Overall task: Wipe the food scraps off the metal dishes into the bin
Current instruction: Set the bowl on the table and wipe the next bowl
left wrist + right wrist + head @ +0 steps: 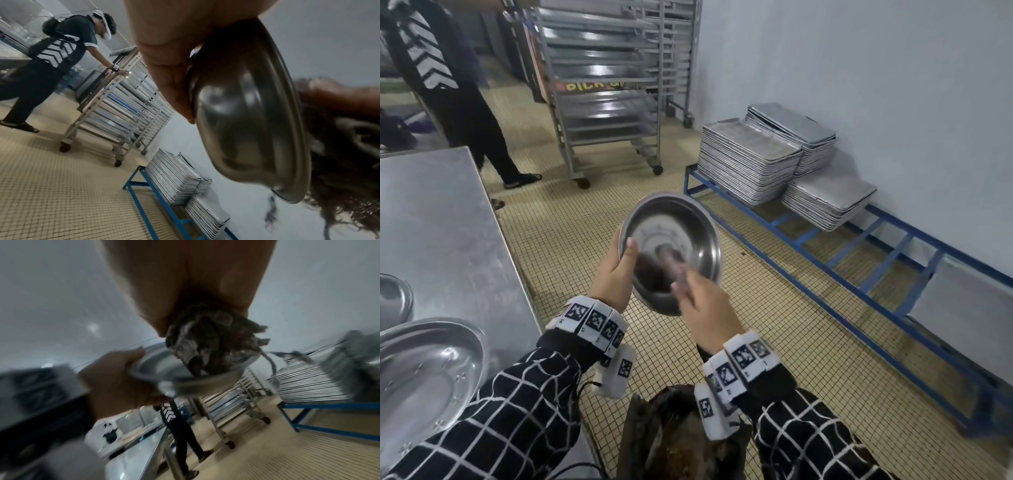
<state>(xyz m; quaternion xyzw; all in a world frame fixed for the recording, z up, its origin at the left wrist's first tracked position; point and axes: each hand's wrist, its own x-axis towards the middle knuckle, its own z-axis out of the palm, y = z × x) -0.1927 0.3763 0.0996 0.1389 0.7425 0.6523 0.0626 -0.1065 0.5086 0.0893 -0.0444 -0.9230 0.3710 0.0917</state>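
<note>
I see the tabletop [441, 219] on the left carrying two more metal dishes [428, 370] at its near edge. Below my hands, near, the bin [681, 442] holds brown scraps. Above it, tilted over the floor, is the metal bowl [688, 233]: my left hand [613, 274] has a clenched grip on its left rim, thumb inside. My right hand [705, 308] grips a dirty rag [211, 340], pressed into the bowl.
</note>
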